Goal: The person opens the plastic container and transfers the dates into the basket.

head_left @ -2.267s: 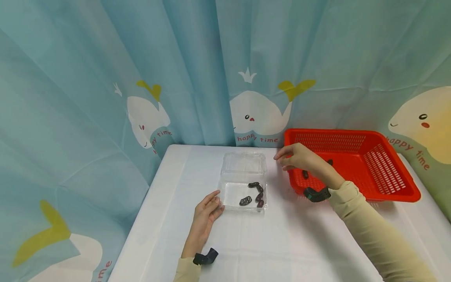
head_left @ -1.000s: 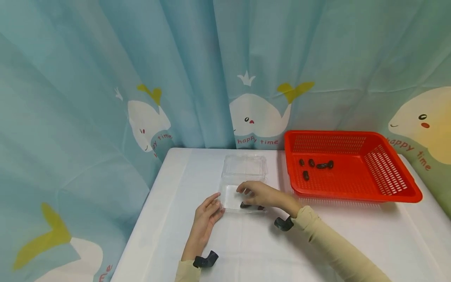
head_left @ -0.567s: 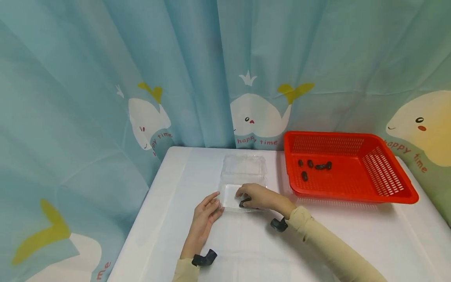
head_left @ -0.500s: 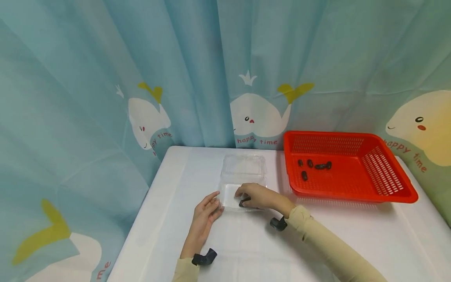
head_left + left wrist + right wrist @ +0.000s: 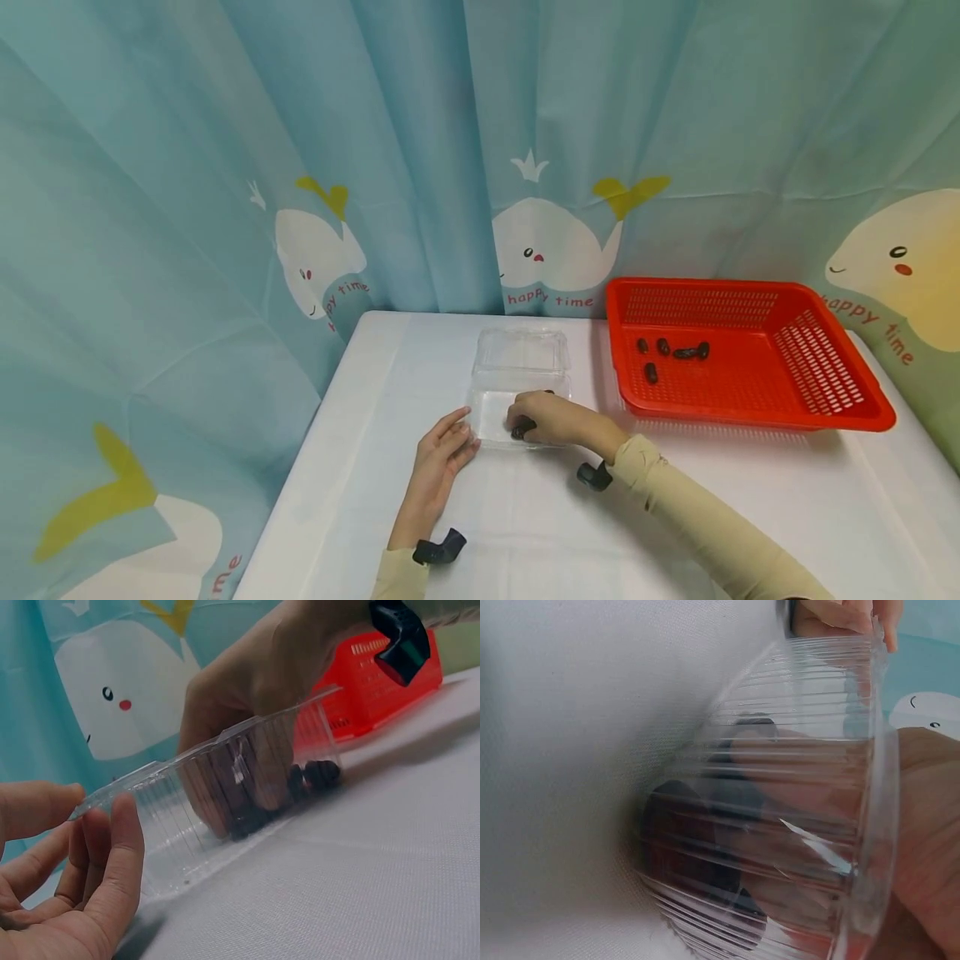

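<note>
A clear plastic clamshell box point(image 5: 491, 412) lies with its lid folded back on the white table. My left hand point(image 5: 442, 458) pinches the rim at the box's left corner, as the left wrist view shows. Inside the box, my right hand point(image 5: 553, 417) reaches down, its fingers curled round a dark, wrinkled date point(image 5: 522, 428) at the floor. More dates point(image 5: 322, 774) sit against the box's right end in the left wrist view. Through the ribbed wall in the right wrist view, one dark date point(image 5: 679, 832) shows close up. The right hand hides most of the box's dates from the head camera.
To the right stands a red perforated basket point(image 5: 750, 375) holding several dark dates point(image 5: 684, 353) near its left side. A light blue curtain point(image 5: 420, 167) with whale prints hangs behind the table point(image 5: 405, 358).
My right hand has come from beside the basket's left edge into the box. Over the last half second its fingers have curled in more at the date. The left hand has stayed at the corner.
</note>
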`<state>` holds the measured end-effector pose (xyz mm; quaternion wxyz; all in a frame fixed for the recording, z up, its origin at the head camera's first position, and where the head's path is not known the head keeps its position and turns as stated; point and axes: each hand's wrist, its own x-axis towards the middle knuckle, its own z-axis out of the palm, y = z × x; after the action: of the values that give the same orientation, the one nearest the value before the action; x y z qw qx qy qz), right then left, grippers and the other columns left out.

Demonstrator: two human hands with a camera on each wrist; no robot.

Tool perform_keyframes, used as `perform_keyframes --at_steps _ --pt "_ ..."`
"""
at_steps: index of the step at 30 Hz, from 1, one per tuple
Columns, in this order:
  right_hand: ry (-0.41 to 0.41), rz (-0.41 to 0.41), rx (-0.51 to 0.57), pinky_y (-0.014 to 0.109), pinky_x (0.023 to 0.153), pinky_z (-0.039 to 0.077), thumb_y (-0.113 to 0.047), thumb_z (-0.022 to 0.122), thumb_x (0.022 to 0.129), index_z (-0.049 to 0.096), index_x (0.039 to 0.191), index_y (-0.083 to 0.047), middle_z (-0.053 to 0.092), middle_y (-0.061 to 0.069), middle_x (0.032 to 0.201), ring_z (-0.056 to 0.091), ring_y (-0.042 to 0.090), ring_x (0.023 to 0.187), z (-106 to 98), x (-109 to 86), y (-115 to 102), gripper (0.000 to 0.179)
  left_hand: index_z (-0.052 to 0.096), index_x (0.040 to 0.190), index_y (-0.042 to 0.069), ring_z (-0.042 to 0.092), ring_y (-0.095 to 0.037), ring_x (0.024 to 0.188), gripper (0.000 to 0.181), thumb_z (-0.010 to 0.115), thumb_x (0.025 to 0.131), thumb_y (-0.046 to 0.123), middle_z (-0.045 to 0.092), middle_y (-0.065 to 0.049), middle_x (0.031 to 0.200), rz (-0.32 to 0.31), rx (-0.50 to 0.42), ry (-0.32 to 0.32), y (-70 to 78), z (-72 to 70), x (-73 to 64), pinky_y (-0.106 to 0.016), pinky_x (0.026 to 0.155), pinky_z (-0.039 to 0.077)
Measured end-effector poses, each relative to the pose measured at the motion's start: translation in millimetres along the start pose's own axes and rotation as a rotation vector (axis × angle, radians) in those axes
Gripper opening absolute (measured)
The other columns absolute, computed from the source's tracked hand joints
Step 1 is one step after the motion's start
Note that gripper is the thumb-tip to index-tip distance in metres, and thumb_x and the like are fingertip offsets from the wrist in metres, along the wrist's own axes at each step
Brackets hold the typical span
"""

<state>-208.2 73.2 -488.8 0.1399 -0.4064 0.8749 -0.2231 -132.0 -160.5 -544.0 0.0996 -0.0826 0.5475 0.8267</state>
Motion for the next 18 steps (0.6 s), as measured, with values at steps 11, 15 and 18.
perform_keyframes --at_steps 11,15,18 --pt "0.002 0.000 0.003 0.029 0.085 0.060 0.002 0.081 0.085 0.076 0.100 -0.009 0.070 0.001 0.096 0.061 0.011 0.087 1.6 -0.5 1.2 0.019 0.049 0.150 -0.002 0.061 -0.010 0.099 0.048 0.060 0.104 0.003 0.056 0.001 0.107 -0.005 0.000 0.004 -1.8 -0.3 -1.7 -0.025 0.093 0.060" --pt "0.002 -0.014 0.003 0.028 0.084 0.059 0.003 0.081 0.084 0.076 0.098 -0.009 0.070 0.001 0.094 0.061 0.011 0.086 0.1 -0.5 1.9 0.019 0.049 0.151 -0.002 0.062 -0.010 0.099 0.048 0.060 0.104 0.005 0.056 0.001 0.107 0.001 0.004 0.001 -0.8 0.4 -1.2 -0.025 0.093 0.061" --pt "-0.002 -0.020 0.018 0.027 0.083 0.058 0.004 0.079 0.085 0.075 0.098 -0.009 0.070 0.001 0.094 0.061 0.011 0.086 -1.2 -0.5 2.9 0.018 0.048 0.151 -0.002 0.062 -0.010 0.099 0.048 0.060 0.104 0.005 0.056 0.000 0.108 0.001 0.008 0.002 0.3 1.1 -1.0 -0.025 0.093 0.061"
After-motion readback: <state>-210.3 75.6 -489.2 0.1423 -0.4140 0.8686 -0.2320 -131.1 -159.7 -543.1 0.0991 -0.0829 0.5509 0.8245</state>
